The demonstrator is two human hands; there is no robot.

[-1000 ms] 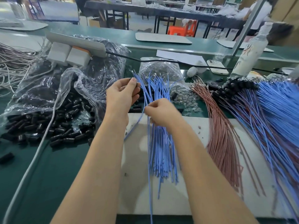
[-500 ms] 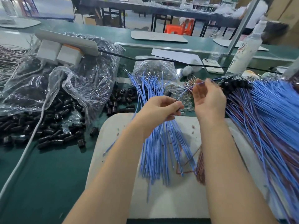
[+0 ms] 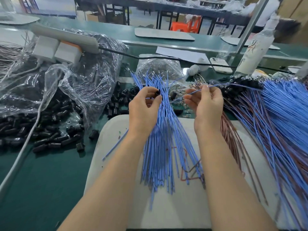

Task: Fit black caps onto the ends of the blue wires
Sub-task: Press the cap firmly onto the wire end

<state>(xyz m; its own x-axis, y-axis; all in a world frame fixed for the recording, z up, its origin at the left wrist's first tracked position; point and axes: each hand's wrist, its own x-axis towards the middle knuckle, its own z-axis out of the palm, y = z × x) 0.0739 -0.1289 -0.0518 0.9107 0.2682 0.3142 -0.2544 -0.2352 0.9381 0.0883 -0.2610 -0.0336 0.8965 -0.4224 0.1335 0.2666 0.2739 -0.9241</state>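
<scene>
Pinching one black cap point(image 3: 157, 93) in our left grip point(image 3: 144, 110); right grip point(image 3: 207, 105) pinches a single blue wire point(image 3: 233, 84). Cap and wire end near, not touching. Both above the blue wire bundle point(image 3: 160, 147) on the white pad point(image 3: 113, 130).

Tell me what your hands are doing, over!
Left hand pinches black cap. Right hand pinches blue wire. Cap not on yet. Wire pile lies beneath.

surface: green bench point(image 3: 41, 189) | white mat point(image 3: 113, 130) | blue wires point(image 3: 160, 164) on mat | loose black caps point(image 3: 55, 140) | clear bags point(image 3: 86, 84) | phone, probably point(image 3: 220, 65)
</scene>
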